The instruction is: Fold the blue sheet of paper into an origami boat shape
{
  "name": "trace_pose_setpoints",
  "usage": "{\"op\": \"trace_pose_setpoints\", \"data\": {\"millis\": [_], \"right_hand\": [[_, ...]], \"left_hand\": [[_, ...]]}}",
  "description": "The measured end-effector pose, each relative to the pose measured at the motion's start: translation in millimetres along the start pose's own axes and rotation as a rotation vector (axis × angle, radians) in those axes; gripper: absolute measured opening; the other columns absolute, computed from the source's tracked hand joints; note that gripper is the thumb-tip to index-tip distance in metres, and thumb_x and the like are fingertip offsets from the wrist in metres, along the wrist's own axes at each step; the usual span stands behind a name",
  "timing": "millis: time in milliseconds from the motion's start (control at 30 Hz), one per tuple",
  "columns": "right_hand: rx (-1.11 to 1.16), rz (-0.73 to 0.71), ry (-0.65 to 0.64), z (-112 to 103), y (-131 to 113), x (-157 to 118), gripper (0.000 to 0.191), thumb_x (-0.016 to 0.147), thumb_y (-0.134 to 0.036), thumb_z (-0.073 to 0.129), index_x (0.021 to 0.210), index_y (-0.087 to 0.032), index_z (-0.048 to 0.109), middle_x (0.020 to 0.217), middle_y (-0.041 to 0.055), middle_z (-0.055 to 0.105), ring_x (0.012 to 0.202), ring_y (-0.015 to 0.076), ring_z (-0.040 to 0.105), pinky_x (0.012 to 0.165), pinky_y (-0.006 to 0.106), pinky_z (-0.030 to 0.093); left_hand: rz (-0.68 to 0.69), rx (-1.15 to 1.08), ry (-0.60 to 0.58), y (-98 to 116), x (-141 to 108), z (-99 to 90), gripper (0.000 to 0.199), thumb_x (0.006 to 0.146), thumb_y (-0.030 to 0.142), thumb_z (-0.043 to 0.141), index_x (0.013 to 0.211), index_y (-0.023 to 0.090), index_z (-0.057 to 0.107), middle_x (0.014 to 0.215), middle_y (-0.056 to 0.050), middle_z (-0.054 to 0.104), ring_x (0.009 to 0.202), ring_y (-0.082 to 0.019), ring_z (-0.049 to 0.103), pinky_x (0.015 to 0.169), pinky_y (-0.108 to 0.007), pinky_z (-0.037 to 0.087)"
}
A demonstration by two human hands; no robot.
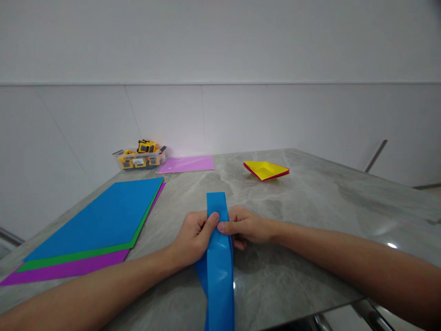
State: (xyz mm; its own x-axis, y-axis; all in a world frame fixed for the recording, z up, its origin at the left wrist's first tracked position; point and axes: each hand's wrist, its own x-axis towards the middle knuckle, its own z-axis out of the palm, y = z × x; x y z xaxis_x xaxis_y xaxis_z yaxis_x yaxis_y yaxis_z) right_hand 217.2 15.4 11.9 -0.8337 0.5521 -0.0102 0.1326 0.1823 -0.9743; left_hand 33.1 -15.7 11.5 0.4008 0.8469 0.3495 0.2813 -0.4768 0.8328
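A long blue folded paper strip [220, 271] runs from the bottom edge up to the middle of the view, with creases and a loose layer showing under its left side. My left hand [196, 236] grips its left edge, thumb pressed on top. From the right, my right hand [246, 225] pinches the opposite edge, its thumb on the paper and its fingers curled below. Both thumbs lie close together near the strip's far end. The fingertips under the paper are hidden.
Blue, green and purple sheets [99, 218] lie stacked at left on the grey marbled table [327, 262]. Farther back are a clear bin [140, 158] of yellow toy vehicles, a pink sheet [188, 164] and a yellow-and-red folded paper piece [266, 170]. A white wall stands behind.
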Motion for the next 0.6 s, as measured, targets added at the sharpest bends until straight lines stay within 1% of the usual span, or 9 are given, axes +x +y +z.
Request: {"op": "trace_pose_setpoints", "data": {"millis": [100,233,300,433,600], "right_hand": [[-0.042,-0.021,-0.022,0.4,-0.8,0.2,0.063,0.083,-0.070,0.047,0.052,-0.015,0.049,0.043,-0.0025,0.048,0.038,0.0058,0.040,0.038,0.019,0.028],[-0.144,-0.039,-0.052,1.0,-0.6,-0.2,0.061,0.086,-0.066,0.046,0.052,-0.015,0.049,0.046,-0.0027,0.048,0.041,0.0059,0.041,0.041,0.019,0.031],[-0.154,-0.036,-0.047,0.4,0.4,-0.2,0.061,0.086,-0.064,0.047,0.051,-0.015,0.050,0.046,-0.0018,0.049,0.041,0.0062,0.042,0.041,0.019,0.031],[-0.133,-0.020,-0.038,-1.1,1.9,0.1,0.059,0.085,-0.062,0.049,0.050,-0.015,0.050,0.044,-0.0019,0.049,0.039,0.0061,0.041,0.039,0.019,0.029],[-0.100,-0.002,-0.050,-2.9,-3.0,-0.7,0.058,0.085,-0.060,0.050,0.049,-0.015,0.051,0.043,-0.0015,0.049,0.039,0.0063,0.041,0.039,0.020,0.029]], "left_hand": [[0.018,0.031,0.026,0.0,0.1,0.2,0.052,0.092,0.052,0.043,0.058,0.014,0.056,0.052,-0.001,0.054,0.048,-0.011,0.045,0.045,-0.022,0.033],[0.050,0.096,0.124,-1.7,0.2,1.0,0.049,0.092,0.047,0.046,0.054,0.016,0.049,0.050,0.001,0.046,0.047,-0.009,0.040,0.044,-0.021,0.030],[0.062,0.127,0.150,-2.4,0.0,1.7,0.048,0.092,0.044,0.047,0.053,0.016,0.048,0.050,0.002,0.044,0.047,-0.009,0.038,0.044,-0.022,0.029],[0.060,0.166,0.150,-3.0,0.2,2.6,0.047,0.092,0.042,0.046,0.053,0.016,0.048,0.050,0.002,0.043,0.047,-0.009,0.038,0.044,-0.022,0.029],[0.055,0.133,0.123,-2.1,0.3,3.0,0.047,0.093,0.043,0.044,0.056,0.015,0.052,0.050,0.001,0.047,0.048,-0.010,0.040,0.045,-0.022,0.030]]}}
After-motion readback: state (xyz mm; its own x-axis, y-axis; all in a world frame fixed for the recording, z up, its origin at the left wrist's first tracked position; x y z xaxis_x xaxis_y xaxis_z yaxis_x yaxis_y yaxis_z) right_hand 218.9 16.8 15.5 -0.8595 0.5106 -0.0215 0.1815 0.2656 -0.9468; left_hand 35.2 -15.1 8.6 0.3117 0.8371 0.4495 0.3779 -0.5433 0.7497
